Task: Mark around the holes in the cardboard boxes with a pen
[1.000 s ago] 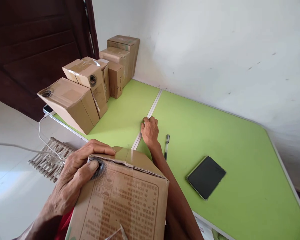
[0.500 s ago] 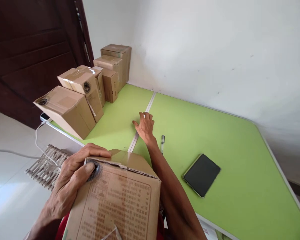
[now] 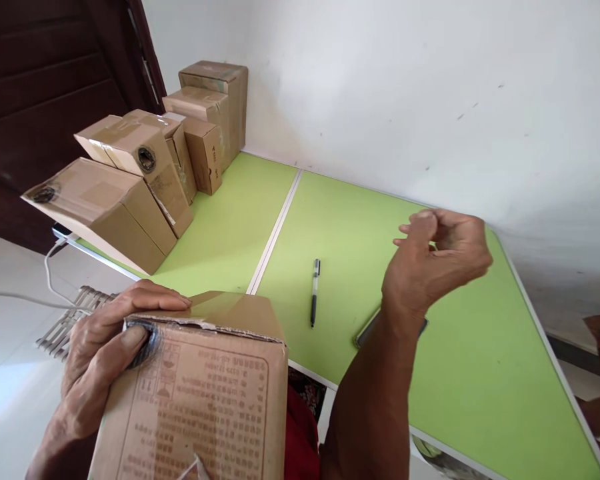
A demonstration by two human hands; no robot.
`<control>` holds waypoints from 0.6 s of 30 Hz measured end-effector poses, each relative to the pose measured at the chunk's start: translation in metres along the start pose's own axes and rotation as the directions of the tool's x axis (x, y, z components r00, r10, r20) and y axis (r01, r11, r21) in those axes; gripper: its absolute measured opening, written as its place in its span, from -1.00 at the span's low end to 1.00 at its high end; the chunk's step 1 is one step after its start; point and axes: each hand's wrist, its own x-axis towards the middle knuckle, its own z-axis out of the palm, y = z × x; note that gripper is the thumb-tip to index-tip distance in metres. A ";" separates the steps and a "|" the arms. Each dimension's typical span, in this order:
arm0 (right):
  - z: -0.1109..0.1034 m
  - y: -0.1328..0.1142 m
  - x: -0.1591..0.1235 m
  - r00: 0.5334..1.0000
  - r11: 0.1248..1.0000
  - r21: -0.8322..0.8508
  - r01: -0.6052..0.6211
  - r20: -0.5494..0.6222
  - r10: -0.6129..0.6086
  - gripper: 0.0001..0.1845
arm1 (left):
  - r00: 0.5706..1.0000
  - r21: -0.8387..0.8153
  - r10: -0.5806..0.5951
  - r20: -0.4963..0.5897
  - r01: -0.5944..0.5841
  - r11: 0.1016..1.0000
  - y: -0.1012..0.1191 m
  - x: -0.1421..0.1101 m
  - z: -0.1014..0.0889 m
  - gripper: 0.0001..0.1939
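My left hand [image 3: 105, 347] is closed on the upper left corner of a printed cardboard box [image 3: 200, 407]. Its thumb presses on a dark, tape-covered patch at that corner, while the other fingers lie along the edge behind. Brown tape runs over the box, and its front carries rows of print and a small torn flap. High above the right part of the table is my right hand [image 3: 437, 257], its fingers curled toward the thumb and nothing visible in them. Beneath that forearm lies a phone [image 3: 367, 330], mostly covered. A pen [image 3: 315, 293] rests between the box and my right arm.
Several cardboard boxes [image 3: 105, 200] stand in a row along the left side of the green table [image 3: 280, 180]. A pale seam crosses the tabletop. Behind is a white wall, with a dark door at left. A slatted stool [image 3: 60, 337] and white cable sit below left.
My right hand has lifted off the table near the seam and swung right, its spread fingers now curled. The view has shifted, and the box sits further left. My left hand keeps its hold.
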 end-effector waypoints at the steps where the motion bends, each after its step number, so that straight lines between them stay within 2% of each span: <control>1: -0.002 0.001 0.001 1.000 1.000 -0.020 -0.006 0.020 0.006 -0.83 | 1.000 0.017 0.021 0.011 -0.021 1.000 0.000 -0.001 0.000 -0.48; 3: -0.001 0.006 0.000 0.993 0.995 -0.092 -0.047 0.104 0.056 -0.87 | 0.999 0.028 0.048 0.004 -0.048 0.998 -0.001 -0.003 -0.001 -0.46; 6: 0.002 0.014 -0.008 0.968 0.978 -0.185 -0.099 0.208 0.137 -0.82 | 0.998 0.021 0.057 -0.024 -0.056 0.998 -0.003 -0.006 0.000 -0.51; 9: 0.003 0.019 -0.016 0.955 0.976 -0.197 -0.096 0.256 0.146 -0.73 | 0.998 -0.010 0.056 -0.033 -0.057 0.998 -0.005 -0.007 0.001 -0.54; 12: 0.002 0.022 -0.025 0.933 0.973 -0.214 -0.085 0.325 0.153 -0.69 | 0.998 -0.035 0.008 -0.055 -0.010 0.999 -0.004 -0.006 0.003 -0.61; 16: 0.005 0.029 -0.050 0.856 0.974 -0.224 -0.033 0.497 0.144 -0.66 | 0.990 -0.090 -0.099 -0.101 0.090 0.992 0.003 -0.004 0.005 -0.58; 18: 0.008 0.033 -0.067 0.818 0.974 -0.225 0.009 0.561 0.123 -0.68 | 0.987 -0.046 -0.111 -0.119 0.106 0.993 0.001 -0.003 0.004 -0.58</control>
